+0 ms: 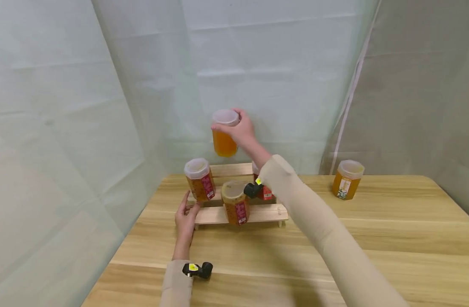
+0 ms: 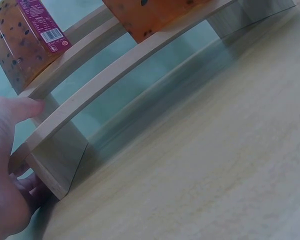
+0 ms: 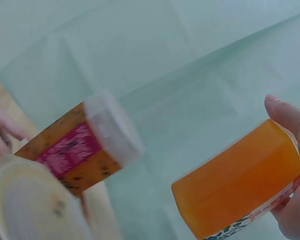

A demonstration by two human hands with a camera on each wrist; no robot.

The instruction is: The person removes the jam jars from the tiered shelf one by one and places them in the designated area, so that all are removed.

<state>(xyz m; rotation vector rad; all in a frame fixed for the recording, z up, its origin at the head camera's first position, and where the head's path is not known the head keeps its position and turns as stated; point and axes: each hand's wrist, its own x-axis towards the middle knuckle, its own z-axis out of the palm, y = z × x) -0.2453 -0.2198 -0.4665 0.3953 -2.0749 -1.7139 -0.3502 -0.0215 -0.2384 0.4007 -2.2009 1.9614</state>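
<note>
My right hand (image 1: 243, 130) grips a jar of plain orange honey (image 1: 224, 143) near its white lid, up in the air over the back of a small stepped wooden rack (image 1: 211, 215). In the right wrist view this jar (image 3: 235, 185) shows a leafy label low on one side. My left hand (image 1: 186, 219) holds the rack's left end, thumb by a slat (image 2: 90, 100) and fingers around the side leg. One jar with dark seeds (image 1: 201, 185) stands on the middle step at left; another seeded jar (image 1: 236, 209) is on the front step.
A jar with a red label (image 1: 266, 194) stands at the rack's right, partly hidden by my right sleeve. Further right, another orange jar (image 1: 346, 181) with a white label sits on the wooden table (image 1: 391, 238). Pale cloth (image 1: 276, 76) hangs behind the table.
</note>
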